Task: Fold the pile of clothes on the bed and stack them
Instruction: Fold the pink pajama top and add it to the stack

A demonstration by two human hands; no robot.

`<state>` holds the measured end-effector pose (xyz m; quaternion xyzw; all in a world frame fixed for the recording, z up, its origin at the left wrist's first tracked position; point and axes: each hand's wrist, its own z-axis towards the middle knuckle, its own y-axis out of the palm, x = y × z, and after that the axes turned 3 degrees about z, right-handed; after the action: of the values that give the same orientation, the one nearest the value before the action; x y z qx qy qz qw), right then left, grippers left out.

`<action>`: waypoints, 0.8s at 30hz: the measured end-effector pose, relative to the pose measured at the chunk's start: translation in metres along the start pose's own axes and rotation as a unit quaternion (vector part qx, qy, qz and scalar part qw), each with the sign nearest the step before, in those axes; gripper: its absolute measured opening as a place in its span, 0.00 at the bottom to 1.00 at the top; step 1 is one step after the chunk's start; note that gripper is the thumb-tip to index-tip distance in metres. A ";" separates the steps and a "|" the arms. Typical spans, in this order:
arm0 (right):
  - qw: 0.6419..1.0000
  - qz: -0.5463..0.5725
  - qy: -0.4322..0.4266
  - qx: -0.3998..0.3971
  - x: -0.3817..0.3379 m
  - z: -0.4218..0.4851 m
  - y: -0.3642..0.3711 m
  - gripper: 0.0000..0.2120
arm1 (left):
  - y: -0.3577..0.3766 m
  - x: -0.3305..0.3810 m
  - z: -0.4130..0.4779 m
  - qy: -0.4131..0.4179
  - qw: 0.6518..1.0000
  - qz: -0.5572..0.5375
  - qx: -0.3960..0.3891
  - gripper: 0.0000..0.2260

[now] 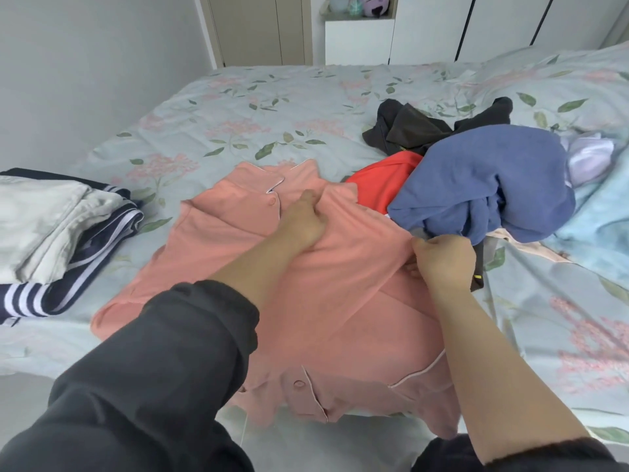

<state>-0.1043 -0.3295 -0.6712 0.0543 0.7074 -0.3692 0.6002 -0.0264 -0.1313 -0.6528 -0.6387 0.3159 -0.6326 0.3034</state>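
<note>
Pink pajama shirt flat on bed; my left grip pinches its chest fabric, right grip clutches its side edge.

Soft, even, cool-white light fills the room, and the scene is bright throughout. Shadows are faint and blurred at the edges: a weak one lies on the pink pyjama shirt beside the left hand and forearm, and a darker one sits under the crumpled blue garment. The wide-angle lens bows the wardrobe doors and the far edge of the floral bedsheet. The dark sleeves at the bottom edge look stretched and soft. The toys on the shelf are out of focus. Fabric texture looks smeared.
</note>
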 end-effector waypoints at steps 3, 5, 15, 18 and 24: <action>0.983 -0.135 -0.112 0.060 -0.008 -0.016 0.004 0.08 | -0.005 -0.012 -0.013 -0.046 0.998 0.050 0.014 0.19; 0.958 -0.174 -0.221 0.049 -0.015 -0.032 0.011 0.12 | -0.013 -0.020 -0.022 -0.069 0.995 0.066 -0.006 0.19; 0.870 -0.373 -0.275 -0.168 0.013 -0.054 0.036 0.27 | -0.056 -0.070 -0.064 -0.068 0.996 -0.032 0.052 0.10; 0.863 -0.394 -0.278 -0.149 0.014 -0.057 0.038 0.27 | -0.068 -0.087 -0.074 -0.085 0.995 -0.016 -0.043 0.21; 0.851 -0.393 -0.316 -0.146 0.005 -0.076 0.048 0.28 | -0.093 -0.104 -0.094 -0.085 0.981 0.028 -0.172 0.17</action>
<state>-0.1423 -0.2519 -0.6968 -0.4363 0.4873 -0.4639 0.5974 -0.1184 0.0092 -0.6418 -0.7239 0.4109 -0.5031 0.2325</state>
